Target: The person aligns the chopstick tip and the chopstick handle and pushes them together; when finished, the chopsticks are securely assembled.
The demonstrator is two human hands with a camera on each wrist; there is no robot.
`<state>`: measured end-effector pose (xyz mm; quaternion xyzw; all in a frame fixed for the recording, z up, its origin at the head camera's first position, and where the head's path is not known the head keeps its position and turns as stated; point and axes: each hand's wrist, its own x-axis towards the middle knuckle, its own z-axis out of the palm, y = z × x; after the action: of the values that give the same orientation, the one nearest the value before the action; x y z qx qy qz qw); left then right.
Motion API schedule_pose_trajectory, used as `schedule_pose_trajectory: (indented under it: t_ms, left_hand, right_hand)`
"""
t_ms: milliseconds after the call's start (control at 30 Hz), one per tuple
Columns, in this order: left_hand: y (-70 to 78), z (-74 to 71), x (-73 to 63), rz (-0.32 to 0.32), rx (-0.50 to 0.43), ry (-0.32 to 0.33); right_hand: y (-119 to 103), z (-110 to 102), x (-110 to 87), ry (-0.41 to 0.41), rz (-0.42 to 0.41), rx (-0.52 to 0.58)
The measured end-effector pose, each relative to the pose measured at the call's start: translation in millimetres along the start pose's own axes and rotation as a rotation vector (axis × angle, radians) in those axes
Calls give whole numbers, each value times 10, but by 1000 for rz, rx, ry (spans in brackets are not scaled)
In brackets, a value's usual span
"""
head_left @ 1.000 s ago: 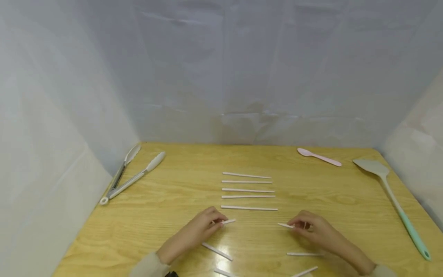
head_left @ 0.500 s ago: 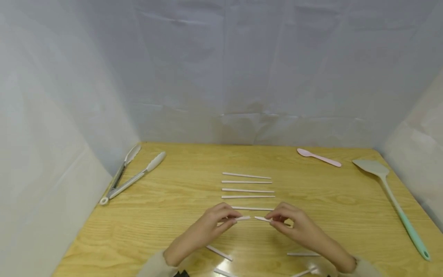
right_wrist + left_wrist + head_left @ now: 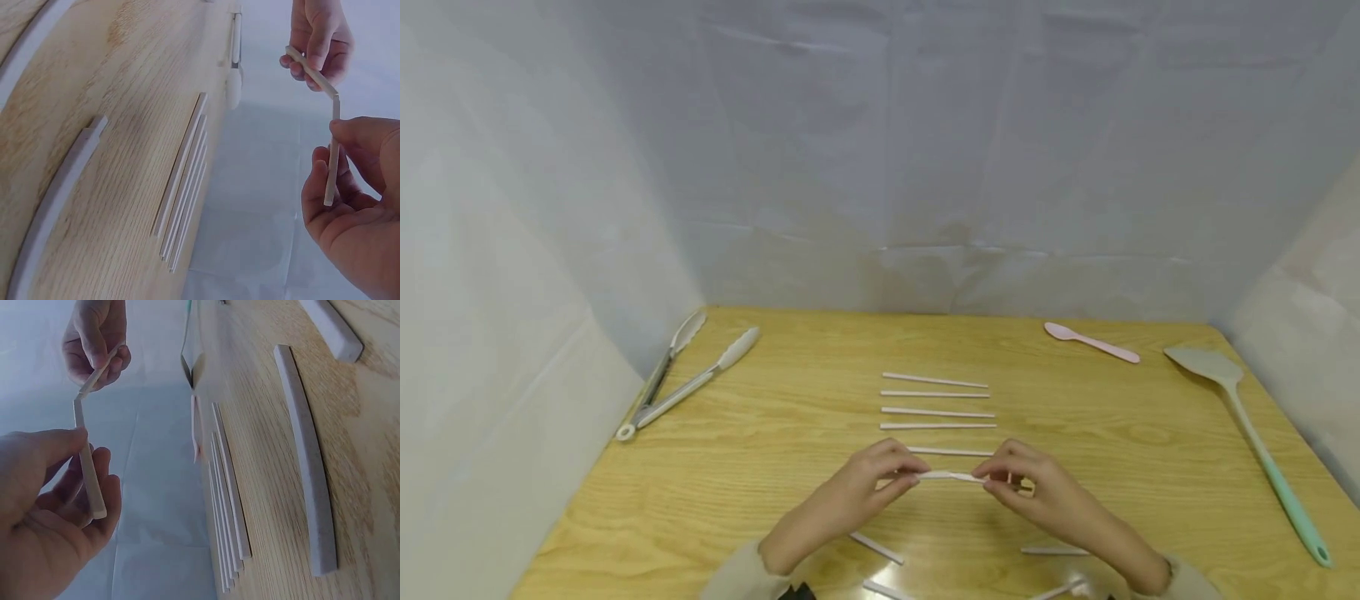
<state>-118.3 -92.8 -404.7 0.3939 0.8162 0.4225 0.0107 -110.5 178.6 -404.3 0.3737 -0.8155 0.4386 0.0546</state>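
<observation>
My left hand point(image 3: 859, 490) pinches a white chopstick half point(image 3: 92, 484) between thumb and fingers. In my right hand point(image 3: 1039, 485) another white chopstick half point(image 3: 333, 169) is pinched the same way. Their inner ends meet between the two hands, and in both wrist views the halves form a bent line at the joint. Just beyond the hands, a whole chopstick point(image 3: 951, 452) lies crosswise, its ends partly covered by fingers. Farther back, several more chopsticks point(image 3: 937, 426) lie in a row, roughly parallel.
Loose chopstick halves lie nearer the body: one at left point(image 3: 877, 548), one at right point(image 3: 1054, 551), others at the bottom edge point(image 3: 886, 590). Metal tongs point(image 3: 677, 400) lie spread at left. A pink spoon point(image 3: 1093, 341) and a spatula with green handle point(image 3: 1296, 508) lie at right.
Both hands have moved inward from well apart, bringing the two chopstick halves end to end. The chopsticks in the row have stayed where they were.
</observation>
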Motion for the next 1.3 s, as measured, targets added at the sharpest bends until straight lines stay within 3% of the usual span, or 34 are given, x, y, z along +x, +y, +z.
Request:
schedule_pose_trajectory:
  t_ms: [367,567,900,1300]
  left_hand:
    - [-7,-1,-4,-12,-23,-9]
    - [-1,15,9,-8,-50,8]
    - [-17,33,21,52,-15,67]
    - [-19,72,41,186,13,145]
  right_hand:
    - [-8,7,8,19,-10,-41]
    - [1,25,11,84,-29,-64]
    - [6,88,38,165,-44,-61]
    - [80,141,17,224,-153,-30]
